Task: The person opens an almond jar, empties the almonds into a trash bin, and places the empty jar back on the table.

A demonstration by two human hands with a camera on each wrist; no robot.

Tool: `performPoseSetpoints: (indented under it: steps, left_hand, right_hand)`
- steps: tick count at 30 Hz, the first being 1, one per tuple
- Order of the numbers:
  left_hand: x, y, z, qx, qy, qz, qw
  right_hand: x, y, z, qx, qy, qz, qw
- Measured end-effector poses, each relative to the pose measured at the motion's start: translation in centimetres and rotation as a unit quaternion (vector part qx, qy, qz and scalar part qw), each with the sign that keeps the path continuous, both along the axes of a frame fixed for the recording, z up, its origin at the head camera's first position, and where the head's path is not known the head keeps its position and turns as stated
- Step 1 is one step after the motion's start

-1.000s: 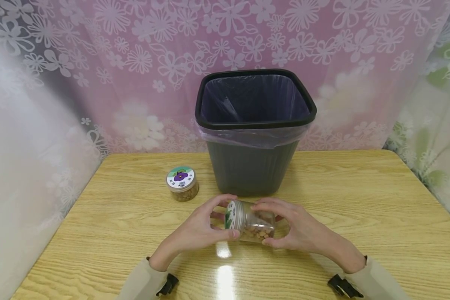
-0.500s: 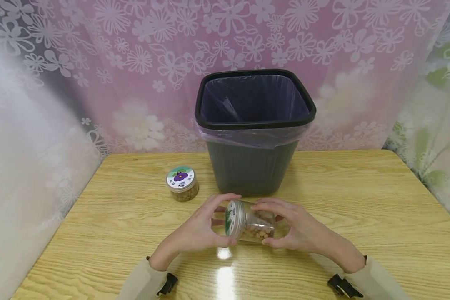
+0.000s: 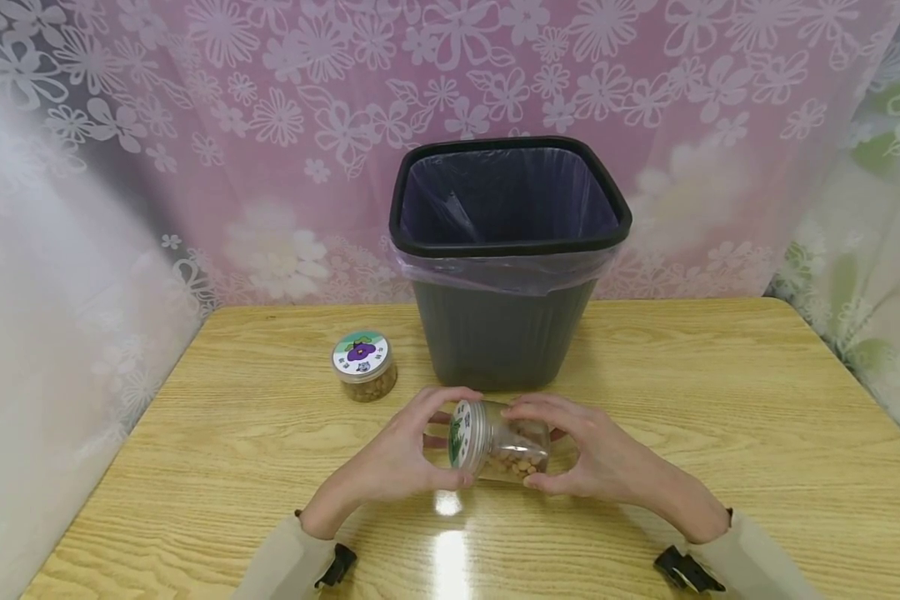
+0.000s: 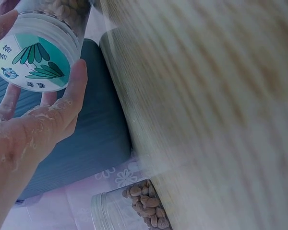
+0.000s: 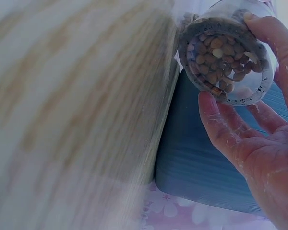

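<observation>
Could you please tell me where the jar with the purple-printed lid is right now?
In the head view, that jar stands upright on the table, left of the bin and beyond the left hand.

I recorded the larger clear cylindrical plastic jar (image 3: 506, 432) as colourless, its kernels (image 5: 220, 60) tan to brown. On its round lid label (image 4: 32, 63) I noted white and mint green, with dark green leaf-like shapes. The short clear plastic jar (image 3: 372, 388) bore a round white-and-green label (image 3: 361, 353) with a purple drawing. I logged the square-mouthed plastic bin (image 3: 502, 337) as dark grey, its rim (image 3: 510, 248) black, its liner (image 3: 495, 278) translucent purple; both wrist views rendered the wall bluish. The wooden table (image 3: 690, 392) showed yellow streaked grain; the pink cloth backdrop (image 3: 270, 179), white flowers. Sleeves (image 3: 287, 557): beige.
</observation>
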State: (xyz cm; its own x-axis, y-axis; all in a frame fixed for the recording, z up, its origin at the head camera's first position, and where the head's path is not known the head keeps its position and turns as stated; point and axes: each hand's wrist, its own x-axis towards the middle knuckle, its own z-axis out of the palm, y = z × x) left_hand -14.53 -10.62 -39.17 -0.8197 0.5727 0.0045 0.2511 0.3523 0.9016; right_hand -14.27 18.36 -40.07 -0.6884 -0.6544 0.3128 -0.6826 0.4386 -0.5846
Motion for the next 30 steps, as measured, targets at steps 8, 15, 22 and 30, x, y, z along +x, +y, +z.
performPoseSetpoints:
  steps: [8,15,22,30]
  left_hand:
    - [-0.3,-0.2,-0.1,0.007,-0.019,0.005,0.9998]
    - [-0.4,-0.5,-0.1,0.012,-0.054,0.022,0.9982]
    - [-0.2,-1.0,-0.1,0.028,-0.071,0.033,0.9965]
    - [0.1,-1.3,-0.5,0.025,-0.051,0.020,0.9982]
  right_hand:
    - [0.1,-0.1,0.0,-0.009,0.010,0.003,1.000]
    - [0.1,-0.1,0.1,-0.012,0.019,0.005,1.000]
    - [0.0,0.0,0.4,0.028,0.039,-0.005,0.999]
    - [0.1,0.6,1.2,0.085,0.040,-0.031,0.995]
